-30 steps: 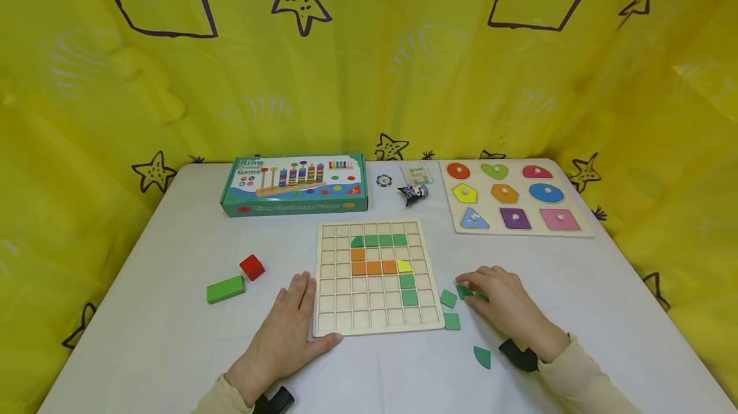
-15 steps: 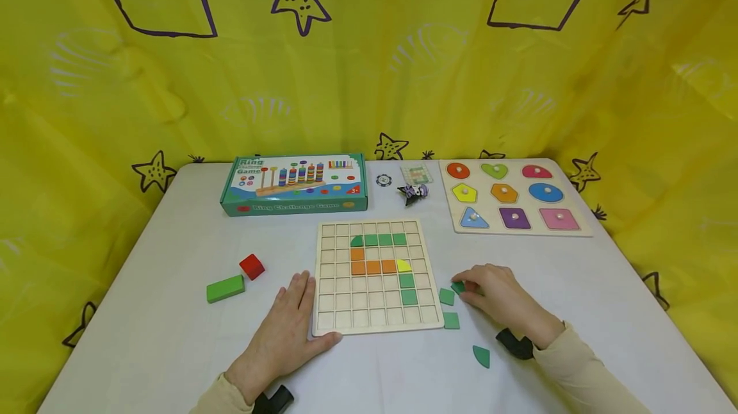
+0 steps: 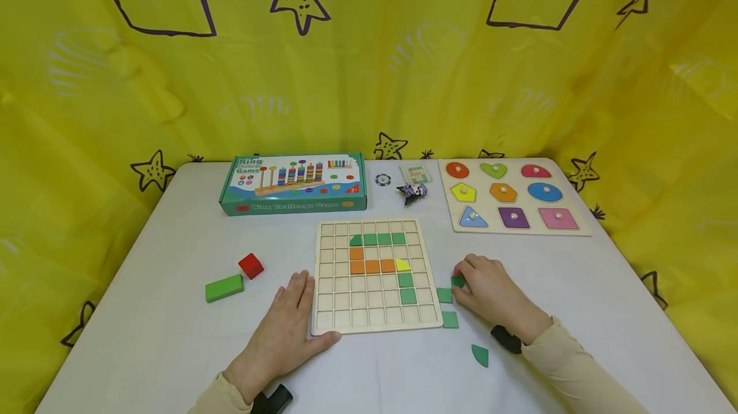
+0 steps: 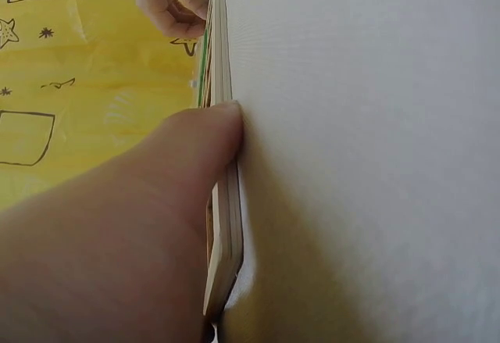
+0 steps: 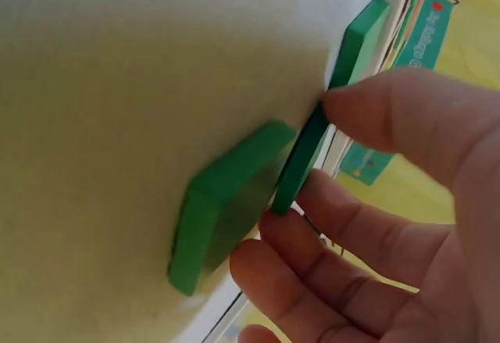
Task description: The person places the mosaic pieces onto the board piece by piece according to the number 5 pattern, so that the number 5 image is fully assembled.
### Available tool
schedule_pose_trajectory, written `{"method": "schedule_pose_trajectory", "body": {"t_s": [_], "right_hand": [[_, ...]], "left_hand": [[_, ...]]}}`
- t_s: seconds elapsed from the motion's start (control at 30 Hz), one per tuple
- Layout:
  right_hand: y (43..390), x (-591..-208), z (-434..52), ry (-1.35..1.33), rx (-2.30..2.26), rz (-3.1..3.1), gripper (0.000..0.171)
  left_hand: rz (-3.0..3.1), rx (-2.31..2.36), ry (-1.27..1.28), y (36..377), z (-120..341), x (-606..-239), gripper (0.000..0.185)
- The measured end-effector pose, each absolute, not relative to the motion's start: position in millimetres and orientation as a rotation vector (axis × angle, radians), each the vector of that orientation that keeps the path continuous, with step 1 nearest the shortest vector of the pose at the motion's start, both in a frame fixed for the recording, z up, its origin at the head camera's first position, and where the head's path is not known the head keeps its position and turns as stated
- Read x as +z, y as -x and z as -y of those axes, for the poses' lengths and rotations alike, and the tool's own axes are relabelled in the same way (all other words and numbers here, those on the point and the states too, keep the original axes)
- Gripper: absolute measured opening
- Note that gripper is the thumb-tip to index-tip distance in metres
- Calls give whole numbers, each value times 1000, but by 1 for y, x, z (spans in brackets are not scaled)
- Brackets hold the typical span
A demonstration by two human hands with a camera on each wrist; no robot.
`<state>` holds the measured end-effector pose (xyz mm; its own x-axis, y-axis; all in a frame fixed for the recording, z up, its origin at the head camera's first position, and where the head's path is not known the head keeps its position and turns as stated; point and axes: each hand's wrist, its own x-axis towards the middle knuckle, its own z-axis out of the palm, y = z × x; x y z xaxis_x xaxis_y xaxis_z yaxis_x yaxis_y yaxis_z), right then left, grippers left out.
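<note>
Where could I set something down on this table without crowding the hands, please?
Bare cloth lies at the near edge, between the left hand and right hand, and at the far left behind the green block. It is crowded right of the grid board, where loose green tiles lie by the right hand.

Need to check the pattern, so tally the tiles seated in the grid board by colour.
green tiles: 6
orange tiles: 4
yellow tile: 1
Total in the grid board: 11
</note>
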<state>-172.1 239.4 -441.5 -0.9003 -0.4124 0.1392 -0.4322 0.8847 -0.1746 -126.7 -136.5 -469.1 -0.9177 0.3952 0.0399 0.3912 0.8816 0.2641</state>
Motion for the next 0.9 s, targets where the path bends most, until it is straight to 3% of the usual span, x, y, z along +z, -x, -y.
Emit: {"method": "schedule_pose_trajectory", "body": {"t_s": [0.2,0.5,0.9], "right_hand": [[171,-434,-233,-644,313,2939,14],[149,-429,-189,-961,378,2808,15],[142,-435,-171,-1025,354,2882,19]], "left_hand": [[-3019,419,-633,127,136,-469,104],[-3009,421,-622,129,135,-468,104],[-3017,459,-624,128,137,-470,106]]}}
